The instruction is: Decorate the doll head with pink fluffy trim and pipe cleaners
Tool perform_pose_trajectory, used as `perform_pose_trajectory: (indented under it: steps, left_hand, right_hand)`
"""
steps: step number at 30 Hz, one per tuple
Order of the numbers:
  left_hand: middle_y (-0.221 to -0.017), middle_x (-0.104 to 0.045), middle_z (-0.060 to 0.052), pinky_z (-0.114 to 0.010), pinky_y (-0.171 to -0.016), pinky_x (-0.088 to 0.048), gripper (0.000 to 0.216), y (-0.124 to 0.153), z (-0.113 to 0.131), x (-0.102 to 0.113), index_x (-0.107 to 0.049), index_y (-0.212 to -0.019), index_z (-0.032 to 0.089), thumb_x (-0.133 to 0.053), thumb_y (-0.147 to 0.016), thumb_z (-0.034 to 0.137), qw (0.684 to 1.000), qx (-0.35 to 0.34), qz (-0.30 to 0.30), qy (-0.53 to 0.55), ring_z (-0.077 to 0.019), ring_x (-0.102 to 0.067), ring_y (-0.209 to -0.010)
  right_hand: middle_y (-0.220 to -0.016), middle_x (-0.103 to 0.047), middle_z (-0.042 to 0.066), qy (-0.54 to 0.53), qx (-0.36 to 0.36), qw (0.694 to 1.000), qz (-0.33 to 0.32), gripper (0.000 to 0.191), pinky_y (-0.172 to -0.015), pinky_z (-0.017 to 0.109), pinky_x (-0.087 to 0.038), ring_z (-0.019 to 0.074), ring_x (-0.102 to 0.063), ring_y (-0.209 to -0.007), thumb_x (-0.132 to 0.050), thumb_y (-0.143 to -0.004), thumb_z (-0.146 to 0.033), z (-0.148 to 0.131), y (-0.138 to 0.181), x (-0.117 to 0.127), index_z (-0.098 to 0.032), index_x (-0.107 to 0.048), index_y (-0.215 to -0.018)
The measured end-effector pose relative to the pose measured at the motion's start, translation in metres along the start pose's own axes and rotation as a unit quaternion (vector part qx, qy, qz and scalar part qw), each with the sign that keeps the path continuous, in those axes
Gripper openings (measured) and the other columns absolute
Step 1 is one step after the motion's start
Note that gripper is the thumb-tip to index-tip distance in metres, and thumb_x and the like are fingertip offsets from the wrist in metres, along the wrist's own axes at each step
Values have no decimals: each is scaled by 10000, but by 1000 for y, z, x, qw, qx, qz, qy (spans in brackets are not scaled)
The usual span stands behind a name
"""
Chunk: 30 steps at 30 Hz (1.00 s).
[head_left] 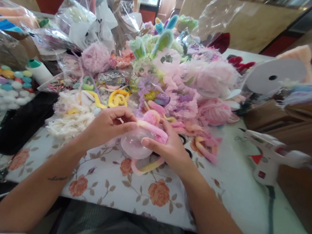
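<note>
What matters most here is how the fluffy pink-and-yellow strip (154,128) lies across the clear ball (136,147), and we have both in front of us at the near edge of the crowded worktop (222,202), over the flowered cloth (96,187). The ball sits between our two hands, rather closer to the right one. Our left hand (131,123) has its thumb and fingertips brought together on the left end of the stretch of strip that crosses the far side of the ball. Our right hand (157,135) is curled around the ball's right side, its thumb laid on the ball's near face; its other fingers pass behind the strip, so we cannot tell how firmly they press. Between the hands the long axis of that stretch runs sideways, left to right, dipping a little towards us at the right end. The rest of the strip comes out below the right hand as a loose loop, bowed towards us on the near side of the ball. A pink pompom (151,117) shows just beyond the strip, though we cannot tell whether the two touch. Well off to the right stands the glue gun (269,152), its nozzle pointing left; of our two hands, the right is much the nearer to it.
</note>
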<state>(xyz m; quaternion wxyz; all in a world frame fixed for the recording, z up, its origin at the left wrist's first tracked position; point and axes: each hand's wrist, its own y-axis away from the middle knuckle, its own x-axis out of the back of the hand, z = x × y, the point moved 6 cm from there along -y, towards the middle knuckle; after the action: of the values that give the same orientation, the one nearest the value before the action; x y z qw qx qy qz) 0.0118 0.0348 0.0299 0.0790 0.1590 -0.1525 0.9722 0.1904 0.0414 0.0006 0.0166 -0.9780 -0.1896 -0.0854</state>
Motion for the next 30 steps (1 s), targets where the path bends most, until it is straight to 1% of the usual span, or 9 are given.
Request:
perform_pose_trajectory:
  steps: [3, 8, 13, 18, 22, 25, 27, 28, 30]
  left_hand:
    - [-777, -616, -26, -241, -593, -428, 182, -1, 2, -1, -655, -793, 168, -642, -853, 340, 1000, -14, -17, -18, -135, -542, -702]
    - [-734, -537, -1, -245, -630, -398, 208, -2, 8, -2, -596, -769, 156, -538, -923, 282, 995, -46, -63, -55, -113, -485, -678]
    - [-754, -559, -3, -246, -658, -394, 175, -2, 11, -1, -606, -772, 156, -556, -913, 247, 992, -67, -82, -75, -114, -496, -705]
    - [-765, -580, -14, -247, -633, -403, 192, -1, 7, 1, -630, -788, 159, -571, -909, 295, 996, -38, -73, -36, -119, -512, -699]
    - [-804, -592, -15, -231, -587, -405, 166, 0, 3, -1, -632, -874, 171, -613, -882, 336, 998, 0, -65, 1, -118, -521, -693]
    - [-804, -571, -8, -227, -617, -407, 134, 0, 4, -2, -613, -849, 175, -598, -889, 302, 997, -16, -75, -12, -118, -515, -726]
    - [-786, -558, -7, -233, -632, -405, 146, -1, 5, -2, -603, -815, 170, -577, -899, 287, 996, -31, -73, -30, -118, -506, -725]
    - [-778, -553, -6, -235, -630, -404, 153, -1, 5, -2, -600, -807, 167, -572, -900, 286, 996, -33, -70, -35, -117, -502, -715]
    - [-765, -547, -3, -236, -613, -400, 162, -1, 3, -1, -601, -810, 164, -569, -901, 294, 998, -20, -55, -32, -113, -496, -690]
  right_hand:
    - [-1264, -628, 94, 12, -13, 1000, 10, 744, -990, 504, -484, 334, -606, -1149, -836, -612, -507, -1, 0, 0, -247, -558, -1250]
    - [-1282, -615, 101, 27, -9, 1000, 9, 766, -954, 437, -508, 316, -607, -1150, -817, -621, -519, -4, -1, 0, -221, -534, -1267]
    - [-1283, -614, 96, 49, -12, 999, 15, 765, -953, 436, -504, 315, -607, -1148, -823, -616, -497, -3, 0, 0, -229, -533, -1271]
    - [-1241, -637, 93, 34, -13, 999, 13, 725, -938, 435, -514, 303, -627, -1114, -814, -633, -484, -3, 0, -1, -228, -542, -1253]
    - [-1222, -650, 93, 21, -5, 1000, 15, 703, -916, 429, -529, 294, -640, -1095, -811, -639, -477, -3, -1, -1, -229, -544, -1241]
    - [-1220, -652, 97, 33, 2, 999, 20, 691, -902, 438, -534, 296, -646, -1085, -802, -649, -496, -2, -1, 0, -229, -548, -1234]
    - [-1223, -648, 109, 65, 10, 997, 37, 702, -900, 458, -532, 304, -644, -1083, -794, -655, -520, -2, 0, 2, -220, -546, -1239]
    - [-1225, -644, 114, 94, 28, 993, 58, 705, -906, 472, -527, 310, -638, -1091, -790, -661, -528, -4, 1, 4, -220, -543, -1246]
    - [-1233, -628, 121, 179, 106, 969, 131, 684, -943, 503, -500, 321, -606, -1135, -771, -703, -520, -14, 6, 10, -231, -526, -1273]
